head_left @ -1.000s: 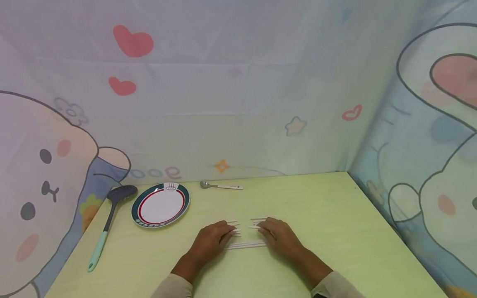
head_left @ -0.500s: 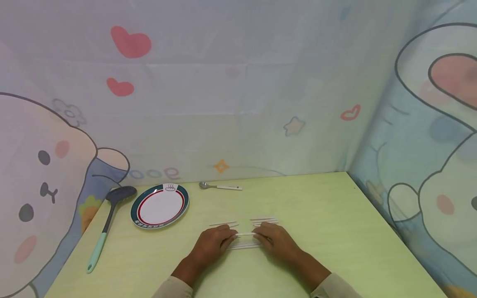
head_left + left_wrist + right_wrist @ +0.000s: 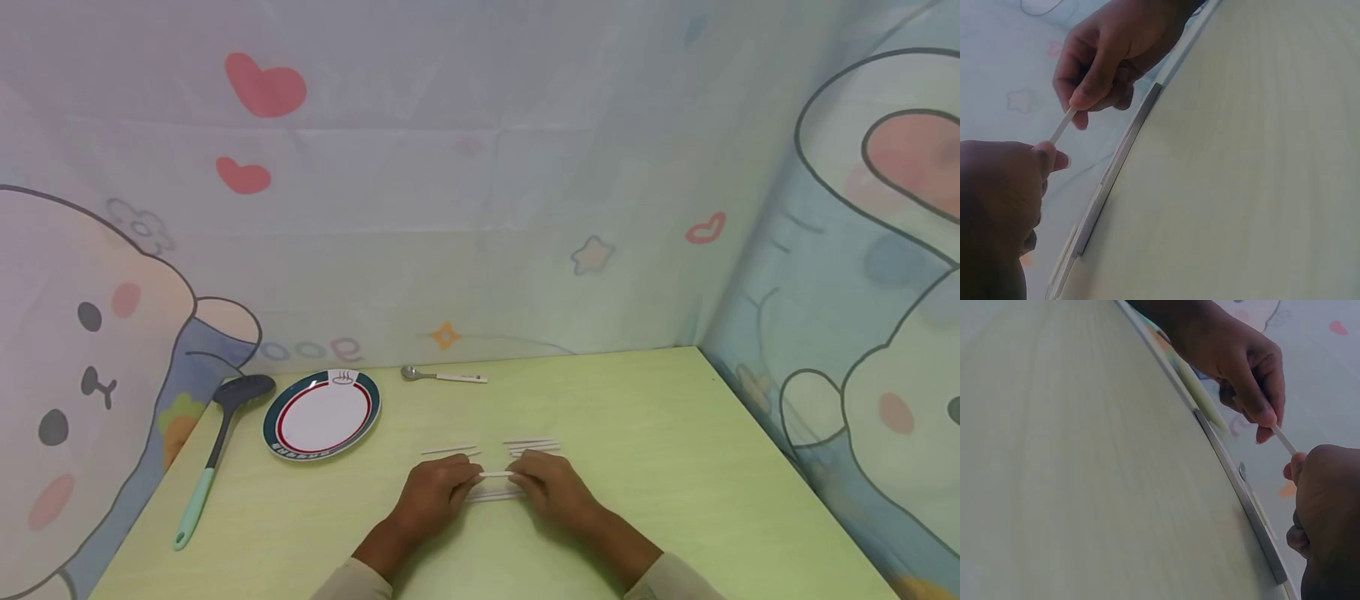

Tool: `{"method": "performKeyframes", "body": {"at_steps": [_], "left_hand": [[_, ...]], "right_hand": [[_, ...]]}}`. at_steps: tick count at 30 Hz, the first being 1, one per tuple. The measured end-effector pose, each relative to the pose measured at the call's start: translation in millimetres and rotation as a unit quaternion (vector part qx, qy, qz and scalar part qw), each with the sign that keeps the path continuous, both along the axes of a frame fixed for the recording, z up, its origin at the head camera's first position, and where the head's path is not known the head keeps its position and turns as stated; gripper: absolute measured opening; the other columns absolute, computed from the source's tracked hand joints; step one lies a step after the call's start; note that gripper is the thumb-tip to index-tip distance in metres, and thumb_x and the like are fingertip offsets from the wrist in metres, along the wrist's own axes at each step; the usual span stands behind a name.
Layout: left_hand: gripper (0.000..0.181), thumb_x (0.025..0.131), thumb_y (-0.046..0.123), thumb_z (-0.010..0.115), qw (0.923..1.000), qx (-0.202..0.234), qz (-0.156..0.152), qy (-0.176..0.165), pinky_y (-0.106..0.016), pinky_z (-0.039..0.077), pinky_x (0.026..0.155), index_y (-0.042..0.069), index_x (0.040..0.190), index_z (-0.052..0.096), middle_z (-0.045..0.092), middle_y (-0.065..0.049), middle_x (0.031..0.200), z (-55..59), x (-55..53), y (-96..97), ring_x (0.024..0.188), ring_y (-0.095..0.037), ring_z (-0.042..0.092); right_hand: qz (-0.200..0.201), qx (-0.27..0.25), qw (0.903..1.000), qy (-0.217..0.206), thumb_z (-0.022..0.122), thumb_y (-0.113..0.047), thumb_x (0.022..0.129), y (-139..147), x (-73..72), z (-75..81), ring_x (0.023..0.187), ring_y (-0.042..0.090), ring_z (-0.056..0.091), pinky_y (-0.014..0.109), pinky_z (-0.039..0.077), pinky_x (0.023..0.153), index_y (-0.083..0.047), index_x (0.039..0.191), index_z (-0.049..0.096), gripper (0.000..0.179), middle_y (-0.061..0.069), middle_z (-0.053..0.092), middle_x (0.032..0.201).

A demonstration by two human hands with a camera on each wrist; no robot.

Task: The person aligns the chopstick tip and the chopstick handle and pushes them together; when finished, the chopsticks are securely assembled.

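Between both hands, a thin white stick (image 3: 495,474) is held level in the head view. My left hand (image 3: 435,490) pinches one end with thumb and fingers, and my right hand (image 3: 557,490) pinches the other; only a short middle length shows. In the left wrist view the same stick (image 3: 1062,126) spans the gap between the two hands. Long white sticks (image 3: 495,495) lie side by side on the table just nearer the body, their ends hidden by the hands. Beyond the hands are short white pieces, a left group (image 3: 448,450) and a right group (image 3: 534,443).
A white plate (image 3: 324,417) with a dark green rim stands at the back left. Beside it lies a black slotted turner (image 3: 225,425) with a mint handle. A small spoon (image 3: 444,376) lies near the table's (image 3: 712,492) back edge, before a printed cloth (image 3: 480,183).
A second ago the hands were apart with short pieces at their fingertips. Those pieces now lie on the table, and both hands hold one stick between them, almost unmoved over the last half second.
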State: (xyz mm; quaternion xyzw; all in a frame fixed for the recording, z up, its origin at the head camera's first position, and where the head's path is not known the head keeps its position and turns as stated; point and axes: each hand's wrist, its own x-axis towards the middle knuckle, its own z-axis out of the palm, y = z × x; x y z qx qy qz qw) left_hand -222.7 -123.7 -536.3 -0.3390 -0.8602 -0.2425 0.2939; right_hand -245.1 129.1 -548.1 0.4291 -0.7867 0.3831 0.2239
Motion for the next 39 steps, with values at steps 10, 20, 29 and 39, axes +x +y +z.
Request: {"method": "performKeyframes", "body": {"at_steps": [10, 20, 29, 39], "left_hand": [[0.008, 0.089, 0.009, 0.086, 0.9998, 0.011, 0.005, 0.015, -0.015, 0.042, 0.059, 0.014, 0.092, 0.082, 0.062, 0.008, 0.074, 7.3, 1.6, 5.6, 0.064, 0.004, 0.043], [0.02, 0.099, 0.012, 0.079, 0.9965, -0.025, 0.034, -0.072, -0.03, 0.057, 0.075, 0.015, 0.119, 0.084, 0.076, 0.003, 0.093, 9.6, 2.7, -4.9, 0.079, -0.006, 0.063], [0.013, 0.098, 0.008, 0.079, 0.9925, 0.002, 0.034, -0.117, -0.04, 0.062, 0.089, 0.012, 0.111, 0.081, 0.084, -0.001, 0.105, 10.4, 5.4, -15.6, 0.097, -0.016, 0.079], [0.013, 0.092, 0.008, 0.084, 0.991, 0.074, -0.014, -0.111, -0.032, 0.051, 0.079, 0.019, 0.094, 0.077, 0.077, 0.008, 0.093, -22.5, -11.5, -20.1, 0.087, -0.01, 0.068]], "right_hand": [[-0.003, 0.008, 0.9999, -0.013, 0.074, 0.002, 0.099, -2.7, -1.2, 4.0, 0.077, 0.0, 0.054, 0.02, 0.053, 0.07, -0.007, 0.099, 0.075, 0.009, -0.001, 0.069, 0.086], [-0.023, 0.063, 0.9923, -0.105, 0.064, -0.006, 0.109, 21.1, -5.8, 16.4, 0.086, 0.002, 0.057, 0.026, 0.053, 0.076, -0.003, 0.123, 0.075, 0.018, 0.004, 0.075, 0.106], [-0.044, 0.069, 0.9893, -0.121, 0.065, -0.004, 0.108, 38.5, -6.3, 11.0, 0.099, 0.014, 0.072, 0.031, 0.059, 0.083, -0.004, 0.125, 0.074, 0.02, 0.008, 0.08, 0.12], [-0.044, 0.021, 0.9959, -0.076, 0.077, 0.0, 0.098, 42.6, -12.8, -5.1, 0.095, 0.013, 0.065, 0.032, 0.057, 0.084, -0.011, 0.104, 0.074, 0.013, 0.002, 0.075, 0.103]]}}
